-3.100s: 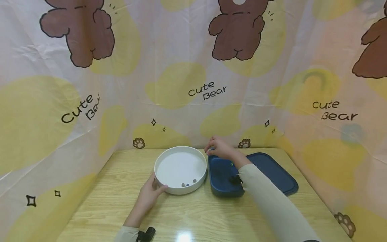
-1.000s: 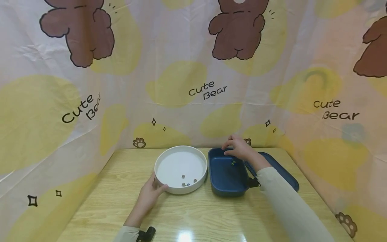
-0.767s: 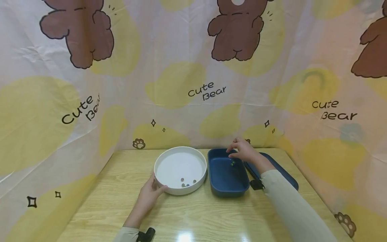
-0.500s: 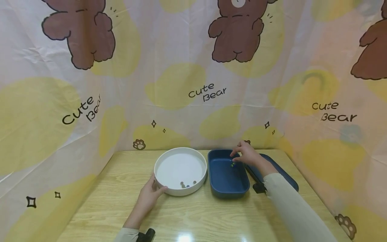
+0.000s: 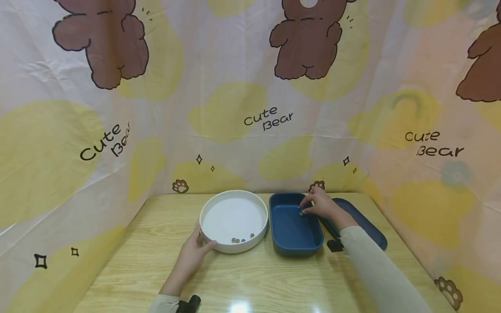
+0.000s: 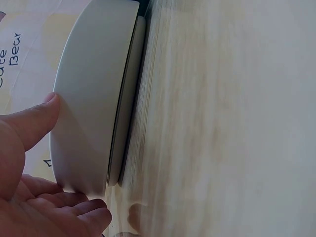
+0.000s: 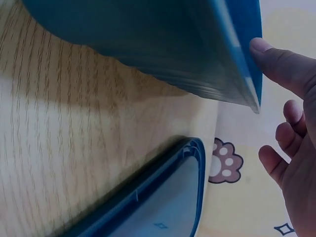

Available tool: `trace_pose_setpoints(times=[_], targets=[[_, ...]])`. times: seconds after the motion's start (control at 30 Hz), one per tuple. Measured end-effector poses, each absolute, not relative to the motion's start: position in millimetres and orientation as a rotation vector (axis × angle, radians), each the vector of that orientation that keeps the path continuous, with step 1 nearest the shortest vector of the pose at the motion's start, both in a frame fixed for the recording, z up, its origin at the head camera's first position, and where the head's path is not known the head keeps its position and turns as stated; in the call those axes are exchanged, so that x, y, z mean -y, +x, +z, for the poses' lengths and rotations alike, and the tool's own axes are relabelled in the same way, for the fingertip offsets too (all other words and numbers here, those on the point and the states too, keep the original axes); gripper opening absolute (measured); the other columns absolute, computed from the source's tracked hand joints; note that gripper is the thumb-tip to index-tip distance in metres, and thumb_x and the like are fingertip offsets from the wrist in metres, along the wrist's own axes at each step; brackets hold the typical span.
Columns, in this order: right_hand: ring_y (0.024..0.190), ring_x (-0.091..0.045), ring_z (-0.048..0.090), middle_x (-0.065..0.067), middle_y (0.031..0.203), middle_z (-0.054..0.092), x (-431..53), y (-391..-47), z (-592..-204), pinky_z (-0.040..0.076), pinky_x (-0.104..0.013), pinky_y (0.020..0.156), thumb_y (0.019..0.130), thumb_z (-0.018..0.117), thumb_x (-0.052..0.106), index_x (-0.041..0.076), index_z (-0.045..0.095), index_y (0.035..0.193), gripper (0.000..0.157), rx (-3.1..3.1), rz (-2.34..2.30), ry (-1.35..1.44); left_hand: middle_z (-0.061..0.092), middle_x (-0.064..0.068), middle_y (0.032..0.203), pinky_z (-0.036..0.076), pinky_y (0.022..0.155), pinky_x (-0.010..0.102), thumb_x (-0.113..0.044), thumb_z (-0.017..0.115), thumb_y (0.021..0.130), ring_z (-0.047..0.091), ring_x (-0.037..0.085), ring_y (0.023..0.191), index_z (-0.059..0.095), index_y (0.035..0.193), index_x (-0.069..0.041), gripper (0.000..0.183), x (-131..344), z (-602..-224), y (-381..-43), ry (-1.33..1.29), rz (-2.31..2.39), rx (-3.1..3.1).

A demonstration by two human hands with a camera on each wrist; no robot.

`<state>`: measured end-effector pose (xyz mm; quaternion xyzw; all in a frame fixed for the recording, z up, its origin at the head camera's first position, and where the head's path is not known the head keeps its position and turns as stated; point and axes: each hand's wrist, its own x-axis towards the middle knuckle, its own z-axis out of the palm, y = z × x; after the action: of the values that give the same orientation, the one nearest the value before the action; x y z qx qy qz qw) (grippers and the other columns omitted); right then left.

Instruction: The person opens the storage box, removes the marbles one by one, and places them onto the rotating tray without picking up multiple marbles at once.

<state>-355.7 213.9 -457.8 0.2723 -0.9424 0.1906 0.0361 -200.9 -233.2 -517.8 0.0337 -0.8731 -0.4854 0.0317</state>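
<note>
The left hand (image 5: 195, 246) grips the white dish (image 5: 231, 217) left of the blue box (image 5: 293, 230), inside which the right hand (image 5: 322, 204), its pinch unclear, seems to be picking up marbles (image 5: 301, 212), calling for a secure fingertip hold.

In the head view, the small balls (image 5: 237, 240) between five and six o'clock in the white dish (image 5: 231, 217) are too tiny for any markings. Near one o'clock in the blue box (image 5: 291, 230), greenish balls (image 5: 301, 212) lie partly behind the right hand (image 5: 322, 205); number and contact cannot be told. The sleeve (image 5: 375, 261) hides part of the dark lid (image 5: 367, 222). The dish covers some fingers of the left hand (image 5: 193, 250).
</note>
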Motion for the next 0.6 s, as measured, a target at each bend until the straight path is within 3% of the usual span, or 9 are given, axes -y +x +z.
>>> trace_pose_setpoints(times=[0.33, 0.6], targets=[[0.083, -0.024, 0.027, -0.002, 0.082, 0.026, -209.1, -360.0, -466.6, 0.017, -0.040, 0.071, 0.073, 0.084, 0.025, 0.020, 0.077, 0.095, 0.023, 2.890, 0.539, 0.774, 0.019, 0.011, 0.159, 0.026, 0.117, 0.051, -0.042, 0.070, 0.085, 0.026, 0.033, 0.144, 0.011, 0.155, -0.012, 0.096, 235.8, -519.3, -200.8, 0.125, -1.489, 2.702], [0.084, -0.025, 0.029, -0.007, 0.088, 0.036, -208.9, -359.7, -467.5, 0.020, -0.036, 0.066, 0.072, 0.084, 0.028, 0.023, 0.078, 0.093, 0.023, 2.930, 0.477, 0.710, 0.017, 0.009, 0.160, 0.025, 0.118, 0.050, -0.044, 0.071, 0.084, 0.024, 0.033, 0.145, 0.011, 0.155, -0.013, 0.098, 235.0, -520.3, -202.8, 0.105, -1.495, 2.693]])
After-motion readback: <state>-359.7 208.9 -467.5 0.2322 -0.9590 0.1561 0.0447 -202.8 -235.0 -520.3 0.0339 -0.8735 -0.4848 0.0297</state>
